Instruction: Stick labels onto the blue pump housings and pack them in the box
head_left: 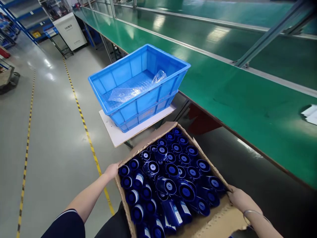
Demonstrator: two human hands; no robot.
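An open cardboard box (221,221) is tilted in front of my body. Packed inside are many dark blue cylindrical parts (186,191), most with a round end and a paler disc in the middle. A few lie on their sides and show white labels. My left hand (112,171) is closed on the box's left edge, its fingers partly hidden behind the cardboard. At the right edge, my right hand (242,200) grips the cardboard, with a bangle on that wrist. Neither hand touches the blue plastic crate (146,110) beyond the box.
The crate holds crumpled clear plastic film (126,94) and rests on a small white-topped stand (116,135). A long green workbench (247,109) with metal posts runs along the right. Yellow-black floor tape (84,122), a white cabinet (70,31) and blue shelving (27,19) lie to the left.
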